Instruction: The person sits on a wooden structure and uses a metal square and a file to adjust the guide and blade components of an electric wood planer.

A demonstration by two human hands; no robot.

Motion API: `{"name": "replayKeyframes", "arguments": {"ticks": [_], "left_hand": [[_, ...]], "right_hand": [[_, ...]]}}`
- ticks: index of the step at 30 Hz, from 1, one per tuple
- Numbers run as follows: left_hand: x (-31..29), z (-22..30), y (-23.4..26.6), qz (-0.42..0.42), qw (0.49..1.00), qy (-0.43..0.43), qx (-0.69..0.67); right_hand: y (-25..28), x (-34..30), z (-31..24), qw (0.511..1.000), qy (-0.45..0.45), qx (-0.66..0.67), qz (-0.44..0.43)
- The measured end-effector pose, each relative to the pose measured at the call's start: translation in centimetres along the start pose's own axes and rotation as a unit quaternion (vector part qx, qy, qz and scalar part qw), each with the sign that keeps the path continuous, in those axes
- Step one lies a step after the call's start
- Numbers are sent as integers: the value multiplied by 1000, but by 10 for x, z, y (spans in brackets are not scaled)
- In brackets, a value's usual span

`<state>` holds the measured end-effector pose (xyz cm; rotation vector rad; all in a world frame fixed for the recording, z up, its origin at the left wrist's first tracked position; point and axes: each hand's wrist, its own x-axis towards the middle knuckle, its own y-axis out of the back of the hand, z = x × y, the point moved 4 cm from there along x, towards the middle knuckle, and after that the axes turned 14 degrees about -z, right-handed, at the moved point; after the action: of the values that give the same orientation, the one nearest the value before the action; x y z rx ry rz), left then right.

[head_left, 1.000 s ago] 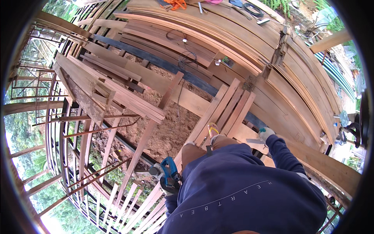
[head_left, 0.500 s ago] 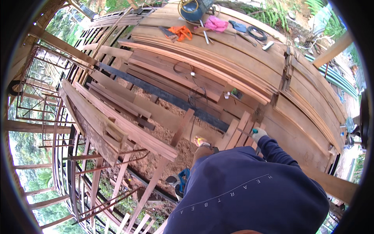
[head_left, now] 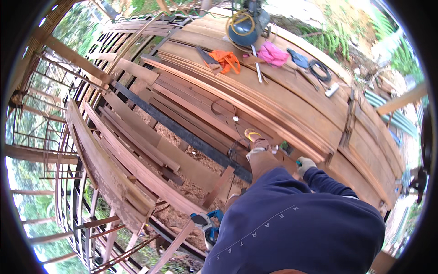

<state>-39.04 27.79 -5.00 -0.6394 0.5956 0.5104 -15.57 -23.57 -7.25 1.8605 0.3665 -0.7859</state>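
Head view: green handle [head_left: 299, 163] in right hand [head_left: 307, 167]

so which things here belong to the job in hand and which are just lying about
Likely the job's:
teal-handled tool in the right hand
blue saw at the person's left side

Apparently lying about:
orange cloth
pink cloth
black coil

We note small white capital letters [head_left: 254, 235], widely spaced, on the dark blue sweatshirt [head_left: 310, 230]. We see them run in one slanting row.
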Motion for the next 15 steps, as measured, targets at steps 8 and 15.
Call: {"name": "replayKeyframes", "arguments": {"ticks": [8,15], "left_hand": [[115,-57,-129,98,990,-8,-106],[180,-122,-264,220,971,67,-66]], "right_hand": [[146,344,-172,919,216,-330,-3],[212,601,-240,861,357,-234,275]]}}
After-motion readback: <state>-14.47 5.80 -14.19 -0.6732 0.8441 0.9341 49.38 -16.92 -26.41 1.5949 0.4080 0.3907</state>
